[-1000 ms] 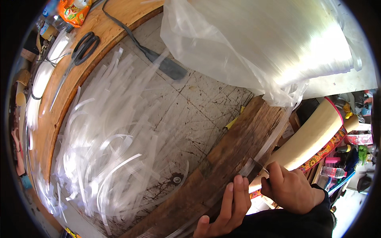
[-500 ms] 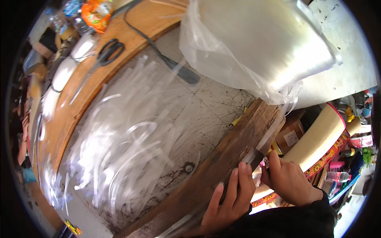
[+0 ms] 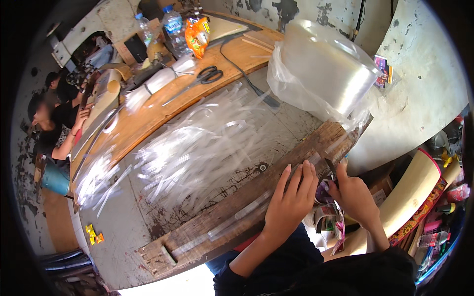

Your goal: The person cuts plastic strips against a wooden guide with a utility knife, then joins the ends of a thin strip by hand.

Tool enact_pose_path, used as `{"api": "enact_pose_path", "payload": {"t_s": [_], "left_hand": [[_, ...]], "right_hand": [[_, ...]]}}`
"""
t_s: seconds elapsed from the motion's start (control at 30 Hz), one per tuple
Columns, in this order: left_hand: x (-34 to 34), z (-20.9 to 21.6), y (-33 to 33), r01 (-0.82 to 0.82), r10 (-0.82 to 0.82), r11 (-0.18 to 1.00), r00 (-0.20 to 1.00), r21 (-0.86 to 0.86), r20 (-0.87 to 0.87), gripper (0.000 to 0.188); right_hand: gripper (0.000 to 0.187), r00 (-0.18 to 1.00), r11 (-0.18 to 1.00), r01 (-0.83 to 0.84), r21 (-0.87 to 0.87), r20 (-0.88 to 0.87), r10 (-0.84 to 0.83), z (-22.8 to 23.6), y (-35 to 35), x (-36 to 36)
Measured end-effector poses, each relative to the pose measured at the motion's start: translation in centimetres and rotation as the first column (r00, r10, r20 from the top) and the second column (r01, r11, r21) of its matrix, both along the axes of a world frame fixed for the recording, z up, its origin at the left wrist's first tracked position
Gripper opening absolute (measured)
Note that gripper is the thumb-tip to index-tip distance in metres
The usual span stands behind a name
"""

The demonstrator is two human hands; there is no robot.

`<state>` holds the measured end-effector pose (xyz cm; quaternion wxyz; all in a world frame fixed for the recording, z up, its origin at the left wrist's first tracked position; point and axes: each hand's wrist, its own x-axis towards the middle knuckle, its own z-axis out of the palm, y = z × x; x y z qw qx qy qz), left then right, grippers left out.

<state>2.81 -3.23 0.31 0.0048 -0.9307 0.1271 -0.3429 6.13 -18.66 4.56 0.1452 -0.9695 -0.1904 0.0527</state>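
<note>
My left hand (image 3: 292,200) lies flat on a long worn wooden board (image 3: 197,232), fingers stretched out over a clear plastic strip (image 3: 224,225) that runs along the wood. Closed around a dark-bladed knife (image 3: 331,167), my right hand (image 3: 356,196) is at the board's near edge, just right of the left fingertips. The knife's handle is hidden in the fist. Beyond the board, a loose heap of cut clear plastic strips (image 3: 192,143) covers much of the grey tabletop. A big roll of clear plastic (image 3: 326,69), partly wrapped in a bag, stands past the board's far right end.
Black-handled scissors (image 3: 197,83), a tied bundle of strips (image 3: 157,85), water bottles (image 3: 174,27) and an orange snack bag (image 3: 197,37) sit along the wooden rim. Yellow sweets (image 3: 92,234) lie at left. Other people (image 3: 59,118) work at far left. Rolled sheeting (image 3: 402,197) leans at right.
The view has swung up and left, bringing in the other people and the wall. My left hand still lies on the board, and the knife stays in my right hand, its blade now more upright.
</note>
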Motion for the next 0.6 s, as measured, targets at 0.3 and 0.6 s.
{"api": "enact_pose_path", "payload": {"t_s": [0.3, 0.6], "left_hand": [[-1.0, 1.4, 0.9, 0.073, -0.084, 0.983, 0.995, -0.171, -0.057, 0.050], [-8.8, 2.0, 5.1, -0.337, 0.296, 0.930, 0.923, -0.149, -0.245, 0.050]], "right_hand": [[0.036, 0.971, 0.828, 0.039, 0.560, 0.175, -0.164, -2.3, 0.8, -4.1], [0.036, 0.894, 0.760, -0.437, 0.481, 0.321, 0.312, -0.4, 2.5, 2.6]]}}
